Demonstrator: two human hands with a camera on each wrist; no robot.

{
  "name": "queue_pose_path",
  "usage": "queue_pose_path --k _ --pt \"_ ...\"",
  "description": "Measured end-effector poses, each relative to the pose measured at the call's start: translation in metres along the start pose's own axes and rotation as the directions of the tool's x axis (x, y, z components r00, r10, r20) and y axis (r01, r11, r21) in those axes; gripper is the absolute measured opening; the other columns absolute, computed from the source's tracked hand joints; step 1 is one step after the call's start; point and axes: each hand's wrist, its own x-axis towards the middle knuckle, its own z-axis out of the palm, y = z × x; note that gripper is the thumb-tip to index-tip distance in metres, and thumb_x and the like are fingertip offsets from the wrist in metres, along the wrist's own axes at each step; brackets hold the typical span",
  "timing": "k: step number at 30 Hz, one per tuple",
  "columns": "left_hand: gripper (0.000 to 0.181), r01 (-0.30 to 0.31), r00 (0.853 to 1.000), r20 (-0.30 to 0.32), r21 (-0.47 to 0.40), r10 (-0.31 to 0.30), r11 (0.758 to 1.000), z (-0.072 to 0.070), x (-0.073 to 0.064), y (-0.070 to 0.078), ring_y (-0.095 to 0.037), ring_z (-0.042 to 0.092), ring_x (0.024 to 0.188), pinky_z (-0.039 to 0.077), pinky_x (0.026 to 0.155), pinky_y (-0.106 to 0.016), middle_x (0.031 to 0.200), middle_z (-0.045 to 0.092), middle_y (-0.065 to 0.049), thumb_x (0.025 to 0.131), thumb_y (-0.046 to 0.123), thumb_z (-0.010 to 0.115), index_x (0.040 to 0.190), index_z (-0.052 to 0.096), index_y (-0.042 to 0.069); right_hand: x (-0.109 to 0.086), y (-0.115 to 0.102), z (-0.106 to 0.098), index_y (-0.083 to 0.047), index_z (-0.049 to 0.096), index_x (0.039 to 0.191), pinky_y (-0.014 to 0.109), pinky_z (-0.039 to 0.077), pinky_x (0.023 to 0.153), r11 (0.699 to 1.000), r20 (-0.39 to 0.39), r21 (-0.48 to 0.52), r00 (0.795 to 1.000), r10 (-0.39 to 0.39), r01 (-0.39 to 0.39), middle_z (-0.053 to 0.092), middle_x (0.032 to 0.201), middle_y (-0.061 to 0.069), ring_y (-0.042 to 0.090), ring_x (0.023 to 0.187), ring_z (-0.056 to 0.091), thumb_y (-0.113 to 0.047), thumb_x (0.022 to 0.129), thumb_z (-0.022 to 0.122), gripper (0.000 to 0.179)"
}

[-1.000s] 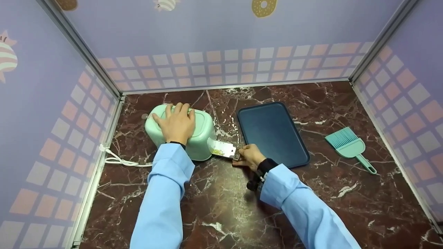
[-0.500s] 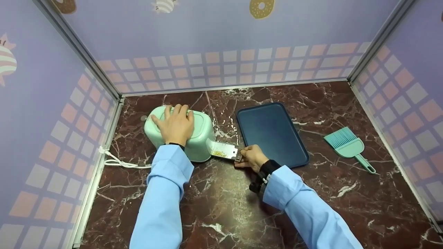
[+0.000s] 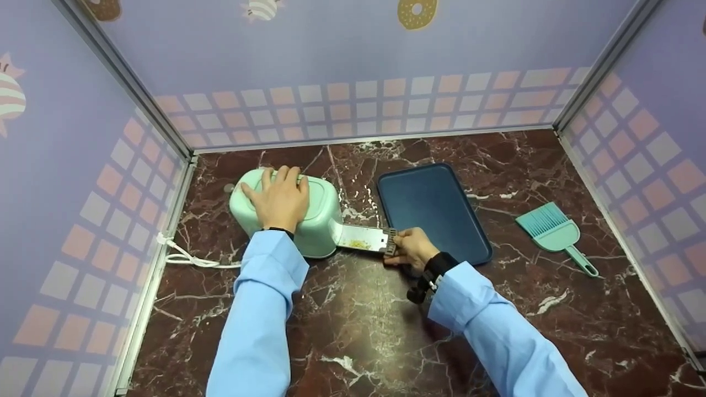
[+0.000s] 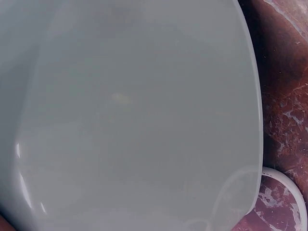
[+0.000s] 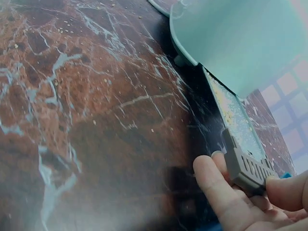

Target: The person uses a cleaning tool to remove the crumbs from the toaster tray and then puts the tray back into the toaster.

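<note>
A mint-green toaster [image 3: 320,234] stands at the left of the counter, its closed top under my left hand [image 3: 281,203]. That hand rests there with its fingers spread. From the toaster's right end a metal crumb tray [image 3: 361,236] sticks well out, its inner end hidden inside. Yellow crumbs lie on the tray. My right hand [image 3: 415,249] pinches the tray's brown slotted handle [image 5: 248,168] between thumb and fingers. In the left wrist view the toaster's smooth side [image 4: 144,120] fills most of the picture.
A dark blue rectangular tray [image 3: 436,212] lies right behind my right hand. Farther right is a teal brush with a small dustpan [image 3: 557,234]. The toaster's white cord [image 3: 193,259] lies coiled at the left wall. Crumbs [image 5: 62,29] dot the marbled counter. Patterned walls close three sides.
My right hand has moved to the right, drawing the crumb tray farther out of the toaster. The left hand has stayed on the toaster's top.
</note>
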Motion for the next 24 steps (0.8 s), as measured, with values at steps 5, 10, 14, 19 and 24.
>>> queue_pose_path --k 5,10,14,19,24 --pt "0.053 0.001 1.0 -0.009 -0.005 -0.001 1.0 0.0 -0.001 0.0 -0.032 0.026 0.151 -0.004 0.112 -0.081 0.156 0.047 -0.001 0.109 0.052 0.028 0.149 0.052 0.025 0.0 0.0 -0.005 0.018 0.042 0.137 0.053 0.059 0.089 1.0 0.0 -0.002 1.0 0.01 -0.01 0.06 0.104 0.021 0.029 0.081 0.07 0.005 0.107 0.04 0.033" --pt "0.053 -0.001 1.0 -0.011 -0.005 0.001 1.0 0.0 -0.001 0.001 -0.032 0.027 0.151 -0.002 0.111 -0.082 0.155 0.048 -0.001 0.109 0.051 0.028 0.148 0.052 0.024 -0.002 -0.002 -0.01 0.018 0.043 0.136 0.052 0.06 0.088 1.0 0.005 -0.022 1.0 0.01 -0.01 0.061 0.1 0.02 0.027 0.077 0.07 0.005 0.107 0.04 0.032" --pt "0.053 -0.002 1.0 -0.012 -0.004 0.002 1.0 0.001 0.0 0.0 -0.033 0.027 0.15 -0.002 0.111 -0.082 0.155 0.047 -0.001 0.109 0.051 0.028 0.148 0.052 0.024 -0.002 -0.004 -0.015 0.016 0.048 0.127 0.052 0.06 0.086 0.999 0.005 -0.033 1.0 0.007 -0.007 0.062 0.097 0.018 0.026 0.075 0.069 0.006 0.107 0.04 0.024" --pt "0.05 -0.001 1.0 -0.014 -0.009 0.001 1.0 0.0 -0.001 0.0 -0.033 0.028 0.15 -0.003 0.111 -0.083 0.154 0.048 -0.001 0.109 0.049 0.032 0.147 0.053 0.024 -0.001 -0.006 -0.02 0.013 0.049 0.122 0.054 0.059 0.087 0.999 0.009 -0.038 1.0 0.005 -0.004 0.061 0.099 0.018 0.027 0.078 0.069 0.006 0.107 0.04 0.019" --pt "0.05 -0.006 1.0 -0.017 -0.008 0.006 1.0 0.001 -0.001 0.0 -0.033 0.028 0.15 -0.002 0.111 -0.082 0.155 0.048 -0.002 0.109 0.049 0.032 0.147 0.053 0.024 -0.002 -0.006 -0.025 0.014 0.05 0.124 0.051 0.06 0.086 0.999 -0.001 -0.038 1.0 0.014 -0.014 0.062 0.1 0.019 0.029 0.08 0.07 0.006 0.107 0.04 0.021"
